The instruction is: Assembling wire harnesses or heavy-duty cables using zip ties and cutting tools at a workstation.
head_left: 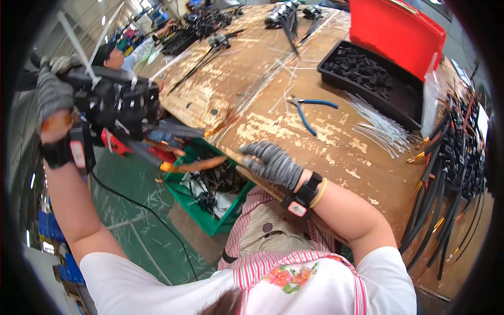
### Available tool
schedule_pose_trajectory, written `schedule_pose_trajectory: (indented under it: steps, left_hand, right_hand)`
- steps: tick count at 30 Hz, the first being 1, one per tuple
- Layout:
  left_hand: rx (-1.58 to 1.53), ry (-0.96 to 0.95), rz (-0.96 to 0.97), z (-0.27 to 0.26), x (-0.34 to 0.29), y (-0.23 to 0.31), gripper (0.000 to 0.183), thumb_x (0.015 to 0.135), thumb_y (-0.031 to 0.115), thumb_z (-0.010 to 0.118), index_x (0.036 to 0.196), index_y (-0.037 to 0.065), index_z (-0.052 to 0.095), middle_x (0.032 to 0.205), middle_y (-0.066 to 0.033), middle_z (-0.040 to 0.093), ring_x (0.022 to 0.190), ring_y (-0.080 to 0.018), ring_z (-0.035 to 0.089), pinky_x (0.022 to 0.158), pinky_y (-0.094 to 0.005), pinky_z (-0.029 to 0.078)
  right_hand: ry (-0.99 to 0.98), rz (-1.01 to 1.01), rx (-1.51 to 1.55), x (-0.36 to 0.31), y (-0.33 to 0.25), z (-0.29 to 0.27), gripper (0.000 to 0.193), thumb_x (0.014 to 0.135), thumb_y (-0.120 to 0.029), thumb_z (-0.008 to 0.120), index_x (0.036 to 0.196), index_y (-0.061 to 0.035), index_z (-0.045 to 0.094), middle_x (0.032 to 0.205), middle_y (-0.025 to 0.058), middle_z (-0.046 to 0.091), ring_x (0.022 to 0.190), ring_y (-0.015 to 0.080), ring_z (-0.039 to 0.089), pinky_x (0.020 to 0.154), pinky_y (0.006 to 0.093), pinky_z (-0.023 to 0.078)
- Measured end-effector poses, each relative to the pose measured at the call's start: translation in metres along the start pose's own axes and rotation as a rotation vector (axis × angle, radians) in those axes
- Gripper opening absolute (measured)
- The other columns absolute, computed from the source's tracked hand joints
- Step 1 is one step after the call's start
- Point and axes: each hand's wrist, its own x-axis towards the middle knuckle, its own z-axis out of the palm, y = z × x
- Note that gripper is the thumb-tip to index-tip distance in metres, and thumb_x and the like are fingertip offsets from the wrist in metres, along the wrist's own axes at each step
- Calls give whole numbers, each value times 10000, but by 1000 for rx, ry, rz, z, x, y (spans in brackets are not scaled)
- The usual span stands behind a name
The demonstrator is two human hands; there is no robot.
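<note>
Head view looks down on the big worn wooden workbench (336, 147), and I tell every place from that bench. My left hand (52, 94), in a grey knit glove, is lifted up off the bench's left side. Its fingers are closed tight around a thick bundle of black cables and plugs (118, 102), which hangs over the green floor beside the bench. My right hand (273, 164), also in a grey glove, lies flat on the near edge of the bench with its fingers spread out, holding nothing. A green plastic crate full of wires (210, 184) sits on the floor just under that edge. Blue-handled pliers (310, 110) lie in the middle of the bench. A black tray of small black parts (373, 79) sits farther back, touching a red lid (394, 29).
</note>
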Motion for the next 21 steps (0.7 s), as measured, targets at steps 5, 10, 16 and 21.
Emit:
schedule_pose_trajectory:
  steps: [5, 10, 16, 21]
  left_hand:
    - [10, 273, -102, -8, 113, -109, 179, 894, 42, 408, 1028, 16, 524, 831, -42, 486, 799, -174, 496, 755, -290, 453]
    - [-152, 380, -262, -33, 149, -253, 246, 908, 120, 388, 1081, 1, 516, 922, -91, 494, 858, -216, 511, 788, -333, 462]
    - [-326, 538, -443, -72, 106, -401, 349, 924, 213, 364, 1145, -17, 506, 1031, -149, 505, 928, -265, 530, 828, -385, 472]
    - [-403, 608, -638, -99, 25, -449, 441, 938, 290, 344, 1198, -31, 498, 1122, -198, 514, 986, -307, 545, 862, -427, 481]
  right_hand:
    - [-23, -25, -123, 1, 7, -16, 319, 896, -300, 541, 1062, -47, 641, 994, 188, 646, 932, 366, 610, 844, 424, 487]
    - [-106, 32, -204, 5, 15, -19, 313, 892, -313, 513, 985, -51, 657, 928, 192, 645, 887, 375, 611, 797, 437, 490]
    - [-124, 97, -120, 5, 20, -16, 282, 889, -286, 511, 891, -45, 656, 865, 195, 640, 848, 386, 607, 770, 442, 490]
    - [-133, 127, -106, 8, 27, -16, 280, 890, -277, 518, 947, -47, 667, 907, 187, 650, 876, 376, 610, 788, 429, 491]
